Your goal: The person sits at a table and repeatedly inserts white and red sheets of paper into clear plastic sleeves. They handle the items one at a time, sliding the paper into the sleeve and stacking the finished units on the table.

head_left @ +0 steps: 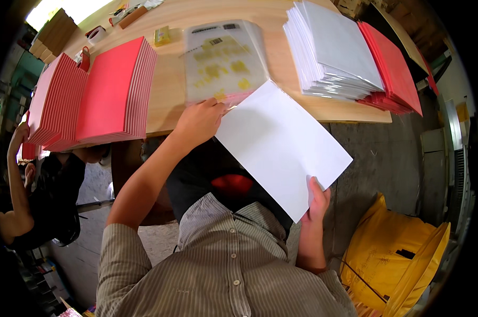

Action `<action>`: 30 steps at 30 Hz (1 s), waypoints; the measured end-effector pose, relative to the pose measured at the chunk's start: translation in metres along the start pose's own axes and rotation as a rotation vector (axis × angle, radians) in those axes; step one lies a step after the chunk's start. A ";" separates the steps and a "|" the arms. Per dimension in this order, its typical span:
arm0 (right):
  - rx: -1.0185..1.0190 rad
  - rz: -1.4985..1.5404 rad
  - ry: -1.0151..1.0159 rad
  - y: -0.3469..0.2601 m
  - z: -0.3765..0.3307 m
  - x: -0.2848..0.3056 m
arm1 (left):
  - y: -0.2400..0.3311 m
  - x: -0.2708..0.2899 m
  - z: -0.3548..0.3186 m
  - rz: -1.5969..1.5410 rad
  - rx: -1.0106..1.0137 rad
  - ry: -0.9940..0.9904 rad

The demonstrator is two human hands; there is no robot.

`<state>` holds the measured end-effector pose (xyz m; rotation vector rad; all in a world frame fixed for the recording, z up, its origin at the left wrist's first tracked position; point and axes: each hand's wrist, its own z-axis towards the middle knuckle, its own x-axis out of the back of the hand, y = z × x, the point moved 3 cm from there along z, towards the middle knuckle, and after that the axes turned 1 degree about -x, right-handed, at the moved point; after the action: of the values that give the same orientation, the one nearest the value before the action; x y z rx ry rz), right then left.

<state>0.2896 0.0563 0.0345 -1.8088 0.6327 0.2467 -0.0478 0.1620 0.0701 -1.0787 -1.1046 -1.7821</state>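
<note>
My right hand [318,199] grips a flat white board [281,148] at its lower right end, thumb on top and fingers underneath. The board is tilted over my lap, with its far corner up against the table edge. Closed at the near edge of a stack of clear plastic bags [226,58] is my left hand [201,120]. Its fingertips seem to pinch the top bag's edge, beside the board's left corner. The bags lie flat on the table and have yellow printed patches and a pinkish strip along the near edge.
Red and pink boards stand in a tall stack [112,90] at left. White plastic-wrapped boards [339,53] and red ones [392,68] are piled at right. A small yellow box [162,36] and a tape roll [96,35] lie farther back. Below right sits a yellow sack [392,253]; another person's arm [18,174] reaches in at left.
</note>
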 end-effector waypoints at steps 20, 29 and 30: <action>-0.002 0.027 0.061 0.013 0.000 0.000 | 0.005 0.003 -0.020 0.091 -0.002 0.097; -0.002 0.025 0.084 0.021 -0.004 0.006 | 0.007 0.005 -0.025 0.047 -0.009 0.124; -0.007 0.016 0.090 0.022 -0.005 0.009 | 0.007 0.005 -0.025 0.048 -0.002 0.120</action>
<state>0.2844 0.0445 0.0138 -1.8306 0.7104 0.1788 -0.0496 0.1352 0.0696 -0.9777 -0.9974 -1.7862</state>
